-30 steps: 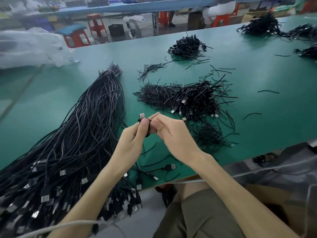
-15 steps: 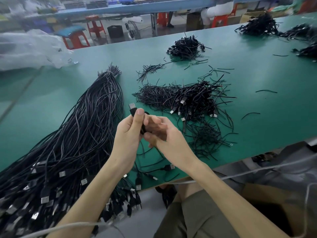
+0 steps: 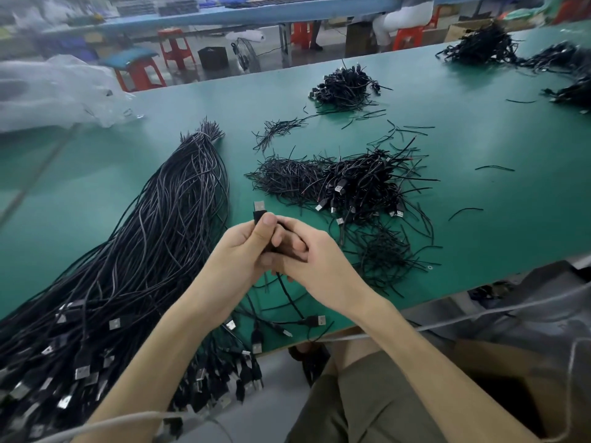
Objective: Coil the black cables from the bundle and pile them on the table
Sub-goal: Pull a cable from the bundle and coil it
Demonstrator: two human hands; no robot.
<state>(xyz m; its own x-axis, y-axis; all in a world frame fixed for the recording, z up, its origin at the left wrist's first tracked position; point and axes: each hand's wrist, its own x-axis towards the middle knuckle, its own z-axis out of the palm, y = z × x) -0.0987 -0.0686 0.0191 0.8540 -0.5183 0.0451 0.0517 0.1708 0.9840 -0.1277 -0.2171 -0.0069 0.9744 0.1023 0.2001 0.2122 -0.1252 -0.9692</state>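
Cable [image 3: 259,212] in work: black, held above the near table edge. Its USB plug end sticks out at 12 o'clock past the left thumb, long axis near upright, and a loose tail drops at 6 o'clock from between the palms. The hands are pressed together, both closed. Left hand [image 3: 238,251]: fingers curled, thumb pinning the plug's black body. Right hand [image 3: 315,260]: fingers folded round the gathered turns, turn count hidden. Bundle [image 3: 153,238] lies from 9 to 7 o'clock of the hands, long axis running far-to-near, plugs overhanging the edge; left hand nearer. Pile of coiled cables [image 3: 361,183] sits at 1 o'clock on the green table [image 3: 479,219], right hand nearer. Judged: the finished coil goes that way.
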